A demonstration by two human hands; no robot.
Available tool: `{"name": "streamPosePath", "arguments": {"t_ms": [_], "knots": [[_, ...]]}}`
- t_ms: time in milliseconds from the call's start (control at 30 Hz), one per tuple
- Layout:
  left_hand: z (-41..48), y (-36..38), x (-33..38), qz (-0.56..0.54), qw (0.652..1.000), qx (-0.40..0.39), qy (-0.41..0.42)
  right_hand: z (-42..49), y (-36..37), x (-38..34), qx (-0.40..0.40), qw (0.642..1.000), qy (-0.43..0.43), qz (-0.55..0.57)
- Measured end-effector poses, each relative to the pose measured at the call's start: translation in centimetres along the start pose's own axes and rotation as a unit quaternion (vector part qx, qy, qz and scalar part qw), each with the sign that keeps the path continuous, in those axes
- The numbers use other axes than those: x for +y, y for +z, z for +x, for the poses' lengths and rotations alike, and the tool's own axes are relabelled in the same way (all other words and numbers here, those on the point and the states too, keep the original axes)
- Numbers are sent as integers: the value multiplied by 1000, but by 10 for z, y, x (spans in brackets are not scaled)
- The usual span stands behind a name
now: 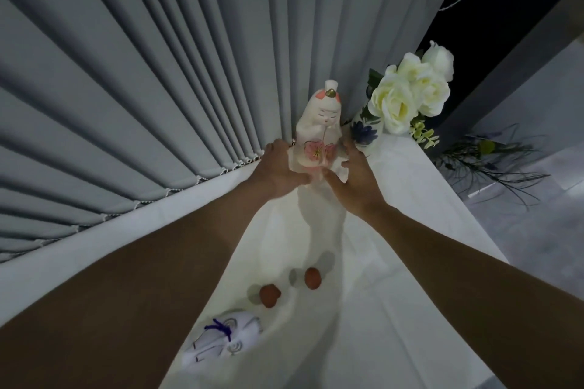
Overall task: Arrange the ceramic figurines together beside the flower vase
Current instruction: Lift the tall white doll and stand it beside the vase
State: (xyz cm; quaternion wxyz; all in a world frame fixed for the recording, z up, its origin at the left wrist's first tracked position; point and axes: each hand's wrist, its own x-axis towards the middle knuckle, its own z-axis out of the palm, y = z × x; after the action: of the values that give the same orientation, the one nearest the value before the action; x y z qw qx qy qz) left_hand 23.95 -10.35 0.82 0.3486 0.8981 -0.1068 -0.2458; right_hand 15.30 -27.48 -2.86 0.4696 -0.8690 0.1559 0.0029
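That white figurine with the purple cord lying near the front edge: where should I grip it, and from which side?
Probably across the rounded white body of the purple-cord figurine, fingers closing from above on its two long sides, clear of the cord knot. It lies on its side on the white ledge, so a top-down pinch across the narrow width looks steadiest. The two brown pieces sit just beyond it; approach from the near side.

A single wide-angle camera, worn on the person's head, looks forward and steeply down along the white worktop (395, 230). It sits close above the near end, so both forearms stretch away from the bottom corners toward the flower vase (363, 133), which stands at the far end, right of centre. Left of the vase the grey blinds (142, 88) fan out, bent by the lens. Right of the vase the view drops to the floor.
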Motion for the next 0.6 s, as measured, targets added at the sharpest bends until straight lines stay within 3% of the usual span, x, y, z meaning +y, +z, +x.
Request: {"name": "streamPosePath", "arguments": {"t_ms": [167, 367, 500, 600], "knots": [[-58, 4, -33, 123, 975, -175, -64, -61, 13, 18, -67, 998, 5, -13], [-117, 21, -53, 231, 913, -333, -45, -136, 19, 39, -146, 988, -27, -41], [-139, 31, -69, 305, 888, -345, -10, -159, 30, 45, -150, 978, -89, -116], [-144, 39, -81, 290, 897, -331, 30, -164, 43, 45, -121, 973, -114, -158]]}}
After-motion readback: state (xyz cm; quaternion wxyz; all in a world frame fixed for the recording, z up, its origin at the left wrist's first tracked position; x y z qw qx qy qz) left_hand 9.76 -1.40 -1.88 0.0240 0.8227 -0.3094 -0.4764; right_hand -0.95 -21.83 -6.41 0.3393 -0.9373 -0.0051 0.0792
